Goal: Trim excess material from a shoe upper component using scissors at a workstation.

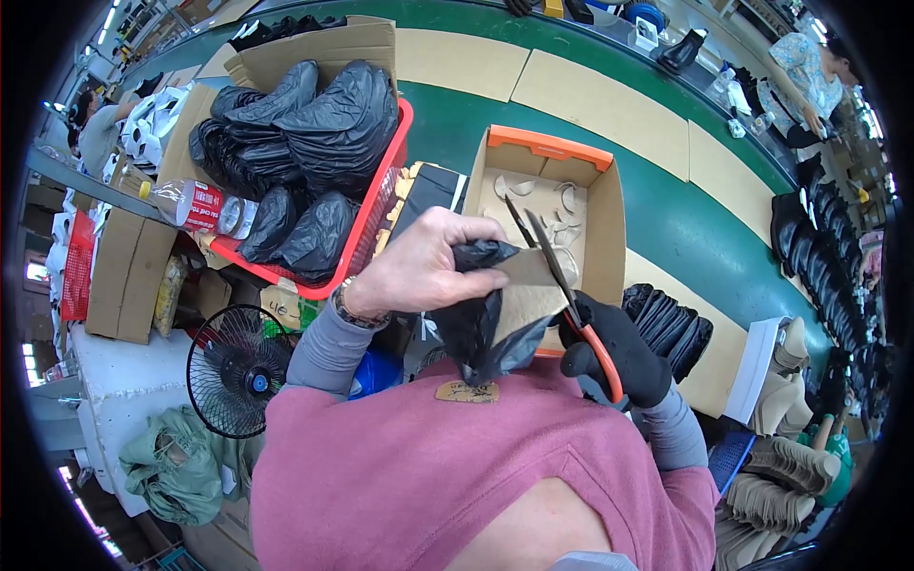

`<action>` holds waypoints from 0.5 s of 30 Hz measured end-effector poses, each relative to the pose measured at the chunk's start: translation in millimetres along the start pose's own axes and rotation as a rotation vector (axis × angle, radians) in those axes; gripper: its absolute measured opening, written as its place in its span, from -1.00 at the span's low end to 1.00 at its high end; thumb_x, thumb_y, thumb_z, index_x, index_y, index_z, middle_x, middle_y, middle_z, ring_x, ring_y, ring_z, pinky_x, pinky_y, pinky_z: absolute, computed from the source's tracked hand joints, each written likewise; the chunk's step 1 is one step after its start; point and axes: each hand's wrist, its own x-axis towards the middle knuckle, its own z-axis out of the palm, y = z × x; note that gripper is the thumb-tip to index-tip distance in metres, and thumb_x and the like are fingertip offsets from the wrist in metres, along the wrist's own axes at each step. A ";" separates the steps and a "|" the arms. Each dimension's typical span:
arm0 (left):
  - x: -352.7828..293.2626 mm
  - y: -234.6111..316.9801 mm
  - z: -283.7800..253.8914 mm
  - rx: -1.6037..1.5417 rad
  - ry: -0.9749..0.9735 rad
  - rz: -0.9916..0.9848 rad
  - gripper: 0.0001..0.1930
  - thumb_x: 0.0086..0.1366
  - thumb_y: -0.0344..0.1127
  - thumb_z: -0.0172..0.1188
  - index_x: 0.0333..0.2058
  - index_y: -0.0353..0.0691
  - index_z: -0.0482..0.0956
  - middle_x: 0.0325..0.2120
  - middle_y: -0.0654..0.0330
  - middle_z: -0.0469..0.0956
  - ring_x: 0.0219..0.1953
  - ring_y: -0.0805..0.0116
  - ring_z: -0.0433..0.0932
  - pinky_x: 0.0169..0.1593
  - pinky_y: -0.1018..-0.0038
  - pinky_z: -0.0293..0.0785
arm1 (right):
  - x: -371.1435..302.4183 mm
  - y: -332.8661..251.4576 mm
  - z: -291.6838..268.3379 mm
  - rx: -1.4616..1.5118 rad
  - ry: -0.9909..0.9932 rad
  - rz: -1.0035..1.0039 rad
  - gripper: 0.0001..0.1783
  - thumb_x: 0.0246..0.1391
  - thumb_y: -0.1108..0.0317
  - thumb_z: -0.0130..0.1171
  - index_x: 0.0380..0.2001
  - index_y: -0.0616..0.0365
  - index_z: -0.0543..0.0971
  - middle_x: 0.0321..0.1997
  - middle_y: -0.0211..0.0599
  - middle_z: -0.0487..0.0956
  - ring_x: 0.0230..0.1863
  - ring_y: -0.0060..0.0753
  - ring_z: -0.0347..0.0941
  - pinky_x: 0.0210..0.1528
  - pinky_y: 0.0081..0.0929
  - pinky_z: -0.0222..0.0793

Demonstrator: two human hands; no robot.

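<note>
My bare left hand (414, 265) pinches a folded black piece (476, 328) with a tan inner side, which looks like a shoe upper, in front of my chest. My right hand (624, 354), in a black glove, grips scissors (600, 357) with orange handles. Their blades are parted and point up and away, beside the tan side of the piece; whether they touch it I cannot tell. Just beyond stands an open cardboard box (605, 224) with an orange edge. Curved pale scraps (568, 198) lie in it. Right of my gloved hand is a stack of similar black pieces (666, 328).
A red crate (405, 143) at the left holds a carton of stacked black pieces (328, 119). A plastic bottle (205, 206) lies at its edge. Nearer stands a black fan (243, 371). Beyond runs a green belt (438, 48). Beige pieces (785, 466) are stacked at right; other people work nearby.
</note>
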 end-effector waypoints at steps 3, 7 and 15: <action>3.1 -0.6 -0.9 -0.089 -0.011 -0.060 -0.84 0.12 -0.49 0.29 -0.31 -0.39 0.58 -0.55 0.32 0.54 -0.44 0.66 0.45 -0.35 0.60 0.43 | 3.8 -6.1 3.1 0.066 0.014 0.057 -0.50 -0.05 -0.04 0.34 -0.41 0.24 0.51 -0.49 -0.07 0.49 -0.46 0.05 0.44 -0.40 -0.27 0.32; 7.8 -8.5 -1.9 -0.228 -0.007 -0.161 -0.79 0.12 -0.48 0.31 -0.25 -0.41 0.60 -0.50 0.32 0.58 -0.42 0.64 0.46 -0.31 0.60 0.45 | 1.5 2.3 9.9 0.077 0.012 0.067 -0.61 -0.04 0.12 0.32 -0.29 0.21 0.52 -0.47 -0.10 0.49 -0.46 0.04 0.44 -0.39 -0.27 0.33; 15.8 -21.9 18.3 -0.237 -0.034 -0.181 -0.78 0.14 -0.46 0.32 -0.23 -0.38 0.58 -0.46 0.36 0.57 -0.36 0.68 0.44 -0.26 0.59 0.44 | 5.6 37.5 11.8 -0.092 -0.025 -0.147 -0.65 -0.13 0.48 0.15 -0.17 0.15 0.55 -0.44 -0.10 0.51 -0.48 -0.04 0.44 -0.40 -0.18 0.35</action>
